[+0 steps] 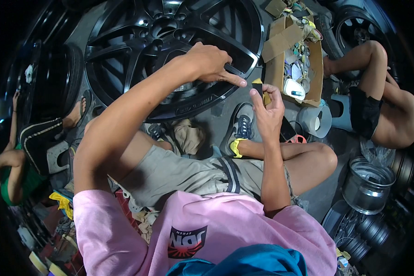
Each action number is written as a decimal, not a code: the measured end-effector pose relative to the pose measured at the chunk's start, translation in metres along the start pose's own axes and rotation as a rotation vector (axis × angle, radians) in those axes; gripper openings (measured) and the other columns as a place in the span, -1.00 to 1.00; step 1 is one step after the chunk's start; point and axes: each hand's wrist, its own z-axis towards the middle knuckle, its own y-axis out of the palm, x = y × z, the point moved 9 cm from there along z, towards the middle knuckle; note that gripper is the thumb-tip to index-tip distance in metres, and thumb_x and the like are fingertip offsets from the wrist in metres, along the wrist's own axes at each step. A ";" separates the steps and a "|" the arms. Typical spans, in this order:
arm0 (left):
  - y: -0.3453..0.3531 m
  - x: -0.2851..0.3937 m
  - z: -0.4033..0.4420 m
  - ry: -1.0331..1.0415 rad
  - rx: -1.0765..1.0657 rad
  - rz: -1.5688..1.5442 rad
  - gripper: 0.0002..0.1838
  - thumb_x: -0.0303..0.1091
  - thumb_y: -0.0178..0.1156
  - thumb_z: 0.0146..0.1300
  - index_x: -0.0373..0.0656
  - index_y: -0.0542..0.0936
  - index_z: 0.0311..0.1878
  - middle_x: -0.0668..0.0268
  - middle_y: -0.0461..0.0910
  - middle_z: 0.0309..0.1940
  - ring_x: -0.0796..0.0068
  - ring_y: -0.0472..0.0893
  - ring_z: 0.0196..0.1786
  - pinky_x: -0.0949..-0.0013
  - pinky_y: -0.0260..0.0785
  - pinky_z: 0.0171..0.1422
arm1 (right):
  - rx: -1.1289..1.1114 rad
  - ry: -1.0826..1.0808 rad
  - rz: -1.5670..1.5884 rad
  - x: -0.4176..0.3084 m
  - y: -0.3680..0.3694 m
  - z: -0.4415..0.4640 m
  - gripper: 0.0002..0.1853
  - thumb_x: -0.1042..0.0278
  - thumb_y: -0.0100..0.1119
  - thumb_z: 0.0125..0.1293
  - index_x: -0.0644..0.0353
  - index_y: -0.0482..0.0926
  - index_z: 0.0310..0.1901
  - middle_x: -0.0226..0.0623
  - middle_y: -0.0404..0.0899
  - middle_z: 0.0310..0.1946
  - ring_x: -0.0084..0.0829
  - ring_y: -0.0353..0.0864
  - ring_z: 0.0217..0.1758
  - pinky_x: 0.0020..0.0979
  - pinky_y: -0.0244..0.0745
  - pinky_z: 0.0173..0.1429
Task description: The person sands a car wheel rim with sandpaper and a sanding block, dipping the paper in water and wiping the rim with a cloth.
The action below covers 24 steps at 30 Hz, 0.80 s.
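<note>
One small black-and-yellow piece (257, 89), pinched between the closed thumb and fingers of my right hand (270, 108), just off the near right edge of the wheel (147, 45); its long axis appears to run away from me. One left hand (211, 64), above that rim: index finger extended, its tip just beside the piece, apart from it; the others partly curled, and whether they hold or touch anything I cannot tell. One left forearm, crossing the wheel and hiding some spokes. One cardboard carton (274, 71), filled, just beyond the right hand, limiting room there. One shoe (241, 126), mine, below the gap between hands.
</note>
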 end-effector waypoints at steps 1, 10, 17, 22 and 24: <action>0.000 0.003 -0.003 0.045 -0.017 0.030 0.22 0.81 0.22 0.05 -0.32 0.74 0.25 -0.13 0.80 -0.02 -0.15 0.79 0.12 -0.06 0.57 0.34 | 0.018 -0.043 -0.035 -0.005 0.000 -0.001 -0.74 0.39 0.51 0.42 0.30 0.63 -0.02 -0.35 0.63 -0.22 -0.58 0.55 -0.18 -0.46 0.51 -0.06; -0.016 -0.055 0.001 -0.087 0.003 -0.291 -0.02 0.72 0.31 0.14 -0.21 0.88 -0.12 0.12 0.67 -0.50 0.22 0.75 -0.30 0.16 0.55 -0.19 | -0.022 -0.669 -0.465 -0.081 0.038 -0.031 -0.73 0.51 0.52 0.33 0.22 0.84 0.07 -0.14 0.62 -0.27 -0.22 0.69 -0.27 -0.26 0.61 -0.16; -0.025 -0.039 0.002 -0.038 0.323 -0.049 -0.03 0.50 -0.15 0.60 -0.25 0.82 -0.42 -0.05 0.73 -0.50 -0.10 0.75 -0.31 -0.01 0.60 -0.04 | -0.016 -0.737 -0.611 -0.081 0.048 -0.043 -0.67 0.52 0.56 0.29 0.21 0.82 0.09 -0.15 0.57 -0.30 -0.17 0.65 -0.33 -0.18 0.58 -0.23; -0.023 -0.041 0.003 -0.041 0.359 -0.027 -0.05 0.51 -0.16 0.59 -0.20 0.85 -0.40 -0.02 0.71 -0.53 -0.08 0.76 -0.31 0.01 0.63 -0.03 | 0.007 -0.704 -0.641 -0.082 0.049 -0.038 -0.69 0.53 0.56 0.28 0.23 0.82 0.07 -0.16 0.54 -0.33 -0.16 0.62 -0.35 -0.17 0.57 -0.24; -0.022 -0.043 0.003 -0.037 0.381 -0.025 -0.03 0.53 -0.20 0.59 -0.16 0.87 -0.38 0.01 0.72 -0.53 -0.06 0.78 -0.32 0.02 0.65 -0.01 | -0.007 -0.716 -0.621 -0.083 0.052 -0.043 -0.72 0.51 0.54 0.31 0.22 0.82 0.06 -0.19 0.54 -0.34 -0.16 0.62 -0.32 -0.17 0.55 -0.21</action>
